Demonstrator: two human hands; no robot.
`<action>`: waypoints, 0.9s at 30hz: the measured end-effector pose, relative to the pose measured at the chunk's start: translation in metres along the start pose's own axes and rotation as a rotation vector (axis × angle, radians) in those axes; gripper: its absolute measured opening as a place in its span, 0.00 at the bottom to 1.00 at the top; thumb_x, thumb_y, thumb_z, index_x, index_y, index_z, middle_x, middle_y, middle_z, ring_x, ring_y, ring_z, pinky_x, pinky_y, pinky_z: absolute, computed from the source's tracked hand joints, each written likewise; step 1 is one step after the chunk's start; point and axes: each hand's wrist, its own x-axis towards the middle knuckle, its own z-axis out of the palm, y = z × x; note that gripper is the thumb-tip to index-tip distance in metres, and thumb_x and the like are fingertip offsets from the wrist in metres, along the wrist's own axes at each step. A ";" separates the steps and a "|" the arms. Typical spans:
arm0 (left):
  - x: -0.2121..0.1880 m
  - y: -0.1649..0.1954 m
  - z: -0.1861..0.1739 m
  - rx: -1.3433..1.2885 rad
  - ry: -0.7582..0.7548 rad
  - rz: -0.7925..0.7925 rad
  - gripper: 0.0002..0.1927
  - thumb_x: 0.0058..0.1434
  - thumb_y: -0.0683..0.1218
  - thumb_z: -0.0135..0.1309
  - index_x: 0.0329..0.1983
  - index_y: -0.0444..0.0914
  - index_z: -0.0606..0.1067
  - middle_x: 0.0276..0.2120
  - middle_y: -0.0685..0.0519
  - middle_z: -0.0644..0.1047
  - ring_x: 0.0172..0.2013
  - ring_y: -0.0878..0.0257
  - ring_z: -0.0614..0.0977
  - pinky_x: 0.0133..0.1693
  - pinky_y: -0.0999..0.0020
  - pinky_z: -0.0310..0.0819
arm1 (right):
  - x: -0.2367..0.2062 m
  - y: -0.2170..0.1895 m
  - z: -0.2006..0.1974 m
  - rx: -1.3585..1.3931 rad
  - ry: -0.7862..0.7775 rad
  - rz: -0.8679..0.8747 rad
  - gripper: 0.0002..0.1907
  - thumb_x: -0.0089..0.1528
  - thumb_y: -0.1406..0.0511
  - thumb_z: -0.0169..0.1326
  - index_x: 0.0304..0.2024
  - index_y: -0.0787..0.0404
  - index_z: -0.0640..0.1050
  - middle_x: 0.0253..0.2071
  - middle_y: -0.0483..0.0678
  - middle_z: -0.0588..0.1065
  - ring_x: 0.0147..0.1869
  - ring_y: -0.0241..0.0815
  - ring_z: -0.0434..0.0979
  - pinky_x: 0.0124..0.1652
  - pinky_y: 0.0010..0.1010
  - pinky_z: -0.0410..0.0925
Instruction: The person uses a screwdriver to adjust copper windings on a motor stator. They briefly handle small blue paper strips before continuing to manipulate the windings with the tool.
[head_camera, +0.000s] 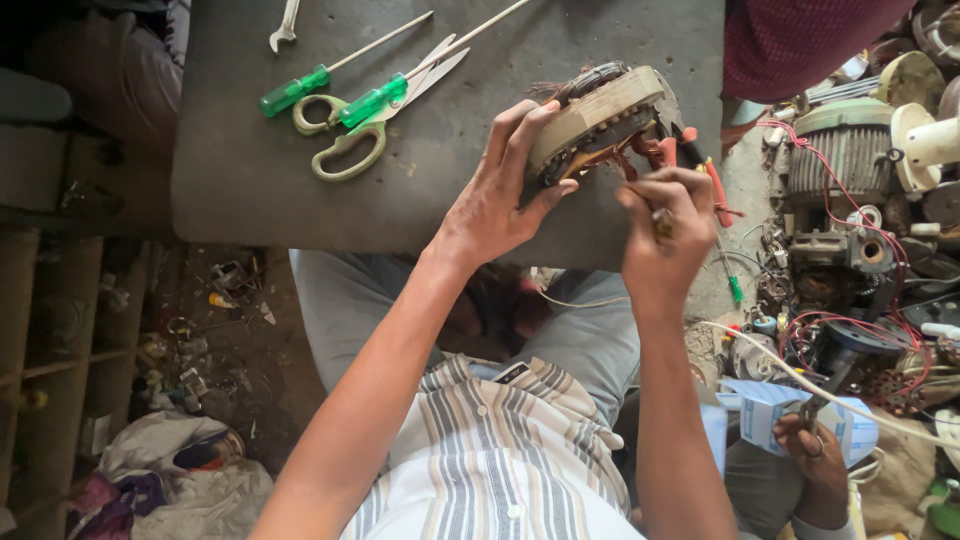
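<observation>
While the left hand (497, 205) props a round motor winding (598, 118) on edge at the near side of the dark counter (250, 180), its fingers spread open against the pale outer ring, the right hand (665, 230) is closed around a small tool whose tip is too hidden to make out, working at the lower rim of the ring. Red-handled pliers (700, 170) sit just beside and behind that hand, partly under the winding. The dark copper coils look seated in the core, with thin reddish wire ends trailing out near the right hand, so the work seems to be somewhere in its middle: the coil is in place, the loose leads are not tidied. Farther up the counter lie two green-handled screwdrivers (300, 88), a pair of scissors (355, 140) and a spanner (284, 30), all untouched and well apart from the hands. At the lower right another person's hand (810, 440) holds a folded paper (790, 410) among motor parts on the floor (860, 250).
</observation>
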 end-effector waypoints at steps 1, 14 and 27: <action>0.001 -0.002 0.000 0.003 0.012 0.011 0.41 0.67 0.49 0.65 0.76 0.40 0.55 0.69 0.42 0.60 0.70 0.41 0.67 0.70 0.53 0.68 | -0.002 -0.001 -0.003 0.020 -0.007 0.020 0.07 0.62 0.76 0.65 0.41 0.65 0.81 0.45 0.48 0.73 0.46 0.40 0.73 0.45 0.31 0.67; -0.024 0.030 0.011 0.265 0.312 0.089 0.37 0.65 0.43 0.67 0.71 0.42 0.59 0.65 0.46 0.60 0.64 0.46 0.68 0.64 0.52 0.66 | -0.010 -0.013 -0.029 -0.229 -0.065 0.070 0.06 0.67 0.70 0.64 0.45 0.64 0.82 0.38 0.51 0.81 0.36 0.42 0.80 0.39 0.32 0.70; -0.102 0.063 -0.003 -0.107 0.060 -0.269 0.10 0.72 0.40 0.49 0.52 0.31 0.74 0.46 0.42 0.78 0.47 0.47 0.82 0.49 0.58 0.77 | -0.018 -0.044 -0.070 -0.182 -0.459 0.037 0.09 0.63 0.70 0.63 0.46 0.64 0.79 0.40 0.51 0.81 0.40 0.40 0.84 0.38 0.30 0.74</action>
